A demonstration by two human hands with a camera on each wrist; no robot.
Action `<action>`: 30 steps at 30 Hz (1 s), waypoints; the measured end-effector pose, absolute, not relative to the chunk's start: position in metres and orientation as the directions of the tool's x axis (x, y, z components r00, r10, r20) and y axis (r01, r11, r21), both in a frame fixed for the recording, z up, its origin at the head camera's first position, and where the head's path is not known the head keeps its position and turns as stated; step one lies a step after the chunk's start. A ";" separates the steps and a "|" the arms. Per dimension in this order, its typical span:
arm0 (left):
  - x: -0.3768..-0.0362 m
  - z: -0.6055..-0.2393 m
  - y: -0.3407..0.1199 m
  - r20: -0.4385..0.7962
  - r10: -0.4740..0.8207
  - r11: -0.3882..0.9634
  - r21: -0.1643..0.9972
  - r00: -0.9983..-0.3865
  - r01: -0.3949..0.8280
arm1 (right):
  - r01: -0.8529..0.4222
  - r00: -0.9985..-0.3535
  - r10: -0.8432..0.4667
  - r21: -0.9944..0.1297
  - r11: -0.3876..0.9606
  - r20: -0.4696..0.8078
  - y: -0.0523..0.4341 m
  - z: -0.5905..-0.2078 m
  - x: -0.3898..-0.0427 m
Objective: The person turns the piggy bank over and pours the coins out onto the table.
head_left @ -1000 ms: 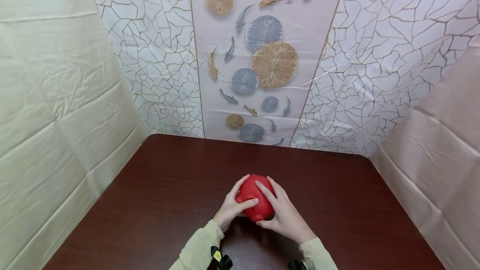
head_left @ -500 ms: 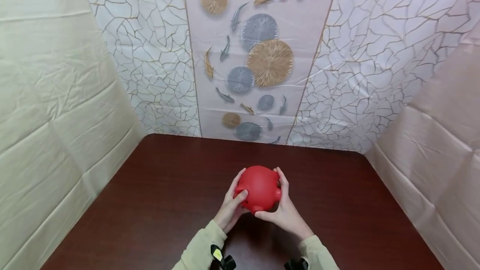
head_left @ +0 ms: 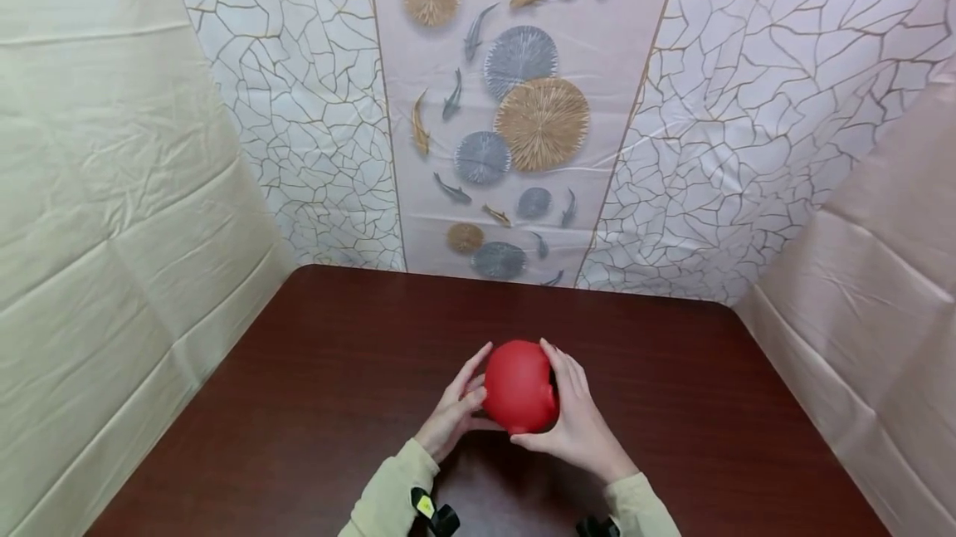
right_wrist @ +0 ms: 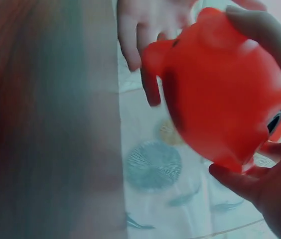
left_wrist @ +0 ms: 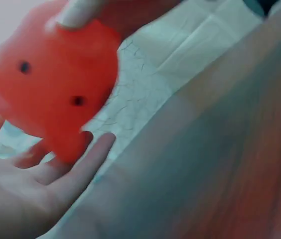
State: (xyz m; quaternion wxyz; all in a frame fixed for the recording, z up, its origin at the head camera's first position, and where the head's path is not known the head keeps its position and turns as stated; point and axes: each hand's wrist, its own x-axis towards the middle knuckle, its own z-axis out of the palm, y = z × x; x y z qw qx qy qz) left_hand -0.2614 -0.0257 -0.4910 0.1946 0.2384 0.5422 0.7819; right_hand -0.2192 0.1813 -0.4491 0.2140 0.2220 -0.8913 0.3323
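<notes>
Turned since before, red piggy bank (head_left: 519, 386) between both hands.

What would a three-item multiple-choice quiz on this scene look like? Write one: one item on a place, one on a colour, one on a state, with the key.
1. Where is the toy?
A. lying at the table's far left corner
B. between both hands above the table
C. hanging on the wall

2. What colour is the toy?
A. red
B. blue
C. yellow

3. How does the right hand meet the toy?
A. it lies flat on the table, away from it
B. it is a fist beside it
C. its fingers and thumb curl round it

Key: 1 B, the head view shows the left hand and the right hand on either side of it, near the table's middle. 2 A, it is red in all three views. 3 C, the right wrist view shows fingers over it and the thumb under it.
</notes>
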 end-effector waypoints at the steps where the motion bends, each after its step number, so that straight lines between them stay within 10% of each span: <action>1: -0.262 -0.488 -0.025 0.160 0.567 -0.297 0.955 -0.808 -0.019 | -0.544 -0.803 -0.274 -0.462 0.701 0.530 0.182 -0.448 -0.219; 7: -0.263 -0.480 -0.018 0.138 0.536 -0.067 0.990 -0.833 0.121 | -0.581 -0.778 -0.378 -0.345 0.738 0.501 0.181 -0.448 -0.217; 13: -0.261 -0.486 -0.015 0.170 0.495 -0.114 0.985 -0.852 0.130 | -0.629 -0.737 -0.402 -0.334 0.702 0.544 0.182 -0.450 -0.219; 24: -0.258 -0.486 -0.015 0.182 0.503 -0.404 0.914 -0.845 -0.044 | -0.417 -0.908 -0.172 -0.781 0.465 0.382 0.174 -0.444 -0.215; 30: -0.257 -0.482 -0.013 0.188 0.553 -0.455 0.884 -0.812 -0.106 | -0.386 -0.921 -0.135 -0.818 0.427 0.364 0.176 -0.445 -0.215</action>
